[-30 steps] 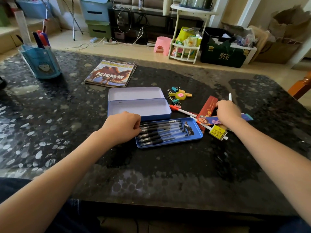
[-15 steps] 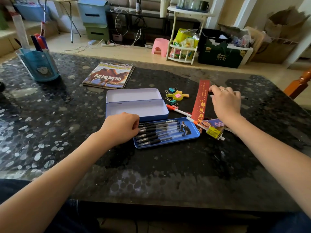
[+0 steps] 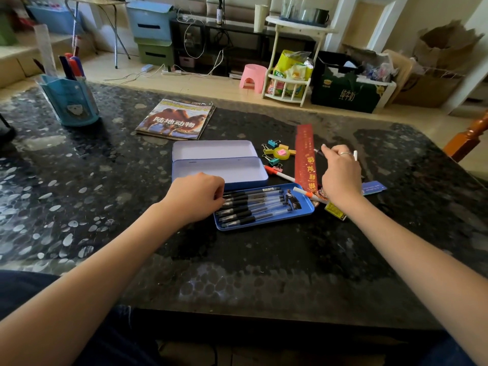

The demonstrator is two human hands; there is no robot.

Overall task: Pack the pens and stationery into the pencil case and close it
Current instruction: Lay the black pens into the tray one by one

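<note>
Dark speckled table (image 3: 79, 180) bearing the open pencil case (image 3: 219, 165), lid back and empty, with its blue tray (image 3: 303, 207) of black pens (image 3: 253, 204) just in front. Left hand (image 3: 195, 199), fingers curled, rests on the pen ends as before. Right hand (image 3: 340, 175) has lifted since half a second ago and now pinches a pen (image 3: 318, 151) beside the red ruler (image 3: 305, 157), which is unmoved.
</note>
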